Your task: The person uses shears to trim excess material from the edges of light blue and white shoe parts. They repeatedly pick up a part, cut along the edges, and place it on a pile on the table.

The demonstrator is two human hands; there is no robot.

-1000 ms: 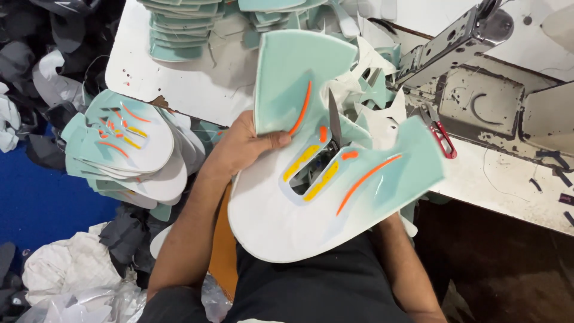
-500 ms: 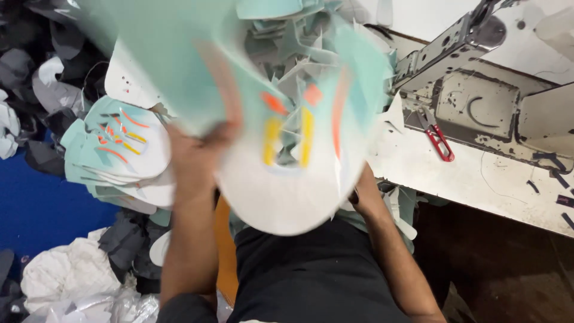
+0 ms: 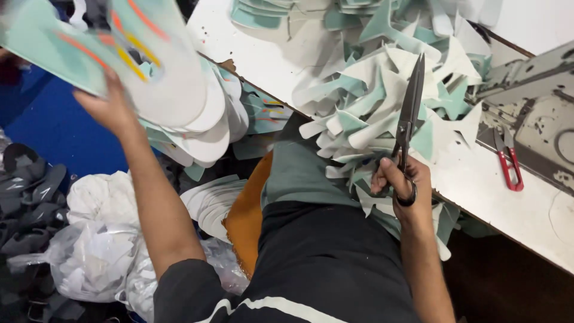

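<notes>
My left hand [image 3: 110, 107] grips a mint-and-white shoe upper piece [image 3: 119, 51] with orange and yellow stripes, held out over a stack of like pieces [image 3: 206, 128] at the left. My right hand [image 3: 403, 182] is closed on the handles of dark scissors [image 3: 409, 113], blades pointing up and away. The scissors stand over a heap of mint and white offcuts [image 3: 382, 107] at the edge of the white table [image 3: 263, 54].
Small red-handled snips [image 3: 508, 161] lie on the table at right, beside a grey sewing machine base [image 3: 538, 113]. More mint pieces [image 3: 269, 12] are stacked at the table's far side. Bags of white scraps [image 3: 95, 251] and dark pieces [image 3: 30, 197] lie on the floor at left.
My left hand swung the cut upper piece from in front of me out to the left over the stack. My right hand dropped with the scissors to the table edge.
</notes>
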